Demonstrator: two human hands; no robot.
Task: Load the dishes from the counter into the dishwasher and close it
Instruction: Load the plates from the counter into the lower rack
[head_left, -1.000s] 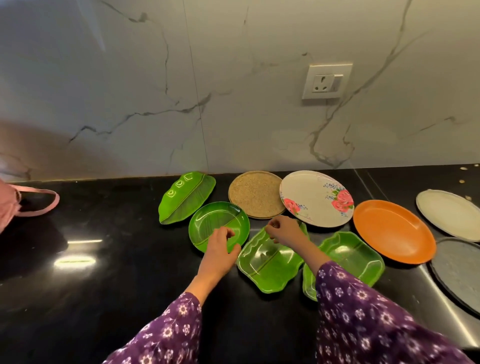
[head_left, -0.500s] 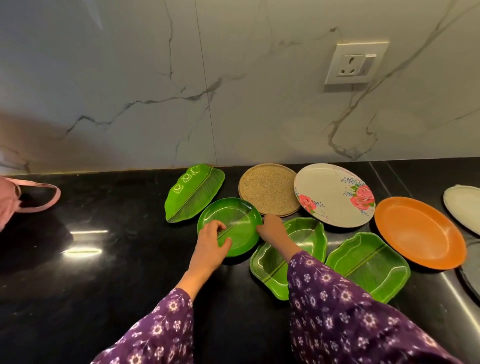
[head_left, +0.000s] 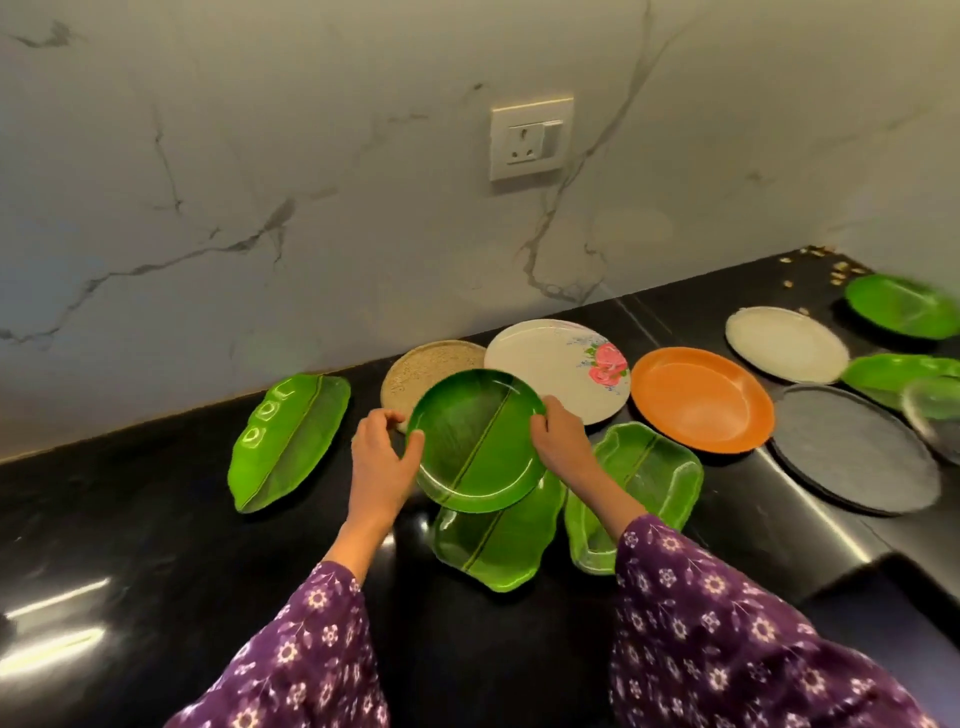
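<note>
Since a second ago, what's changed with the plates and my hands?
The round green plate has come up off the counter, tilted, and now hangs over the green tray. Your left hand and right hand, which were only reaching its rim, now grip its opposite edges. The leaf dish, cork mat, floral plate and orange plate lie where they were.

round plate (head_left: 477, 439) above tray (head_left: 497, 540), between hands.
</note>
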